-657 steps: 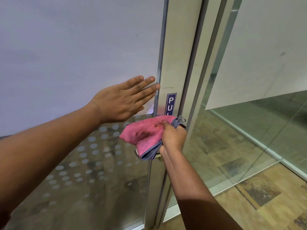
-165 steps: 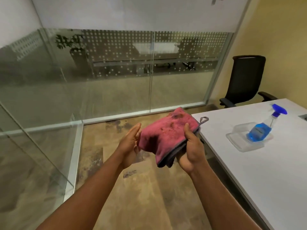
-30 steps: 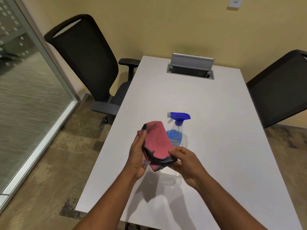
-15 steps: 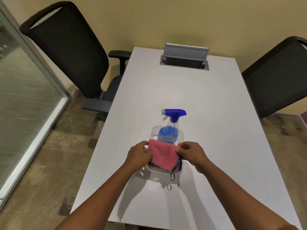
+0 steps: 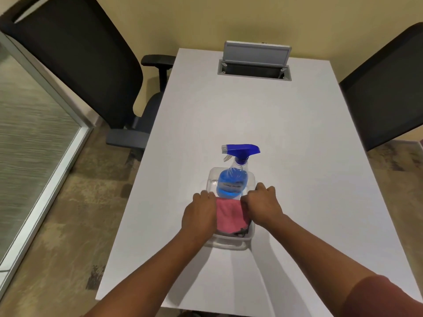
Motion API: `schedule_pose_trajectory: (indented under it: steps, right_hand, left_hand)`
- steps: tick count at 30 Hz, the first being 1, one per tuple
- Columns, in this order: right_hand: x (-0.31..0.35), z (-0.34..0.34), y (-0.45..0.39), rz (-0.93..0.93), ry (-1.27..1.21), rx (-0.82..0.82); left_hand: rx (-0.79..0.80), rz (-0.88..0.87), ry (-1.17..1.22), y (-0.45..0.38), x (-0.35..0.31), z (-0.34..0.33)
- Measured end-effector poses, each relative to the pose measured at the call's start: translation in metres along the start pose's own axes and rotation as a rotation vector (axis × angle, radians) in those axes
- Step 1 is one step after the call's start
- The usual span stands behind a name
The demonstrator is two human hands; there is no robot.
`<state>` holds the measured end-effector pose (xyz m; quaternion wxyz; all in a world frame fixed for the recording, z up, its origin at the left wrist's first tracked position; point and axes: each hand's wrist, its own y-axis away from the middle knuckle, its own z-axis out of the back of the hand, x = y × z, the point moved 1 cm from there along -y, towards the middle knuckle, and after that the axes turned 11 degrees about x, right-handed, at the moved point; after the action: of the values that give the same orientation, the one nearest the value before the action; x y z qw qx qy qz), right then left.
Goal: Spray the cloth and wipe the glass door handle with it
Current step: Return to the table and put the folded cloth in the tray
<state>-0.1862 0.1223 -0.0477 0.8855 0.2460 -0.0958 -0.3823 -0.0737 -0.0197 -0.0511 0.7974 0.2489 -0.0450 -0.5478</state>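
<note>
The folded pink cloth [image 5: 229, 216] lies in the near half of a clear plastic tray [image 5: 229, 244] on the white table [image 5: 286, 138]. My left hand [image 5: 200, 213] grips the cloth's left edge and my right hand [image 5: 263, 205] grips its right edge, both with fingers curled down into the tray. A spray bottle [image 5: 233, 179] with blue liquid and a blue trigger head stands in the tray's far half, just beyond the cloth. The glass door handle is out of view.
Two black office chairs flank the table, one at the left [image 5: 75, 62] and one at the right [image 5: 384, 88]. An open grey cable box [image 5: 254, 62] sits at the table's far end. A glass wall [image 5: 27, 124] runs along the left, above tiled floor.
Since half a second ago both hands have lowered the cloth into the tray in front of the bottle. Earlier, the cloth was carried from the door to the table.
</note>
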Motion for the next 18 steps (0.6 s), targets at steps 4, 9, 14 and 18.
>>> schedule_pose_trajectory:
  steps: [4,9,14,18]
  right_hand:
    - [0.006,-0.005,-0.003,0.016,0.1,-0.014]
    - [0.006,-0.003,0.004,0.039,0.1,-0.173]
    - [0.018,-0.011,0.012,0.183,0.119,-0.062]
    - [0.016,-0.021,0.007,0.124,0.196,0.154]
  left_hand:
    - [0.016,-0.104,-0.042,-0.007,-0.011,-0.002]
    - [0.205,-0.269,-0.111,-0.016,-0.025,-0.005]
    - [0.329,-0.214,-0.127,-0.026,-0.035,-0.008]
    - [0.487,-0.217,-0.25,-0.031,-0.035,-0.017]
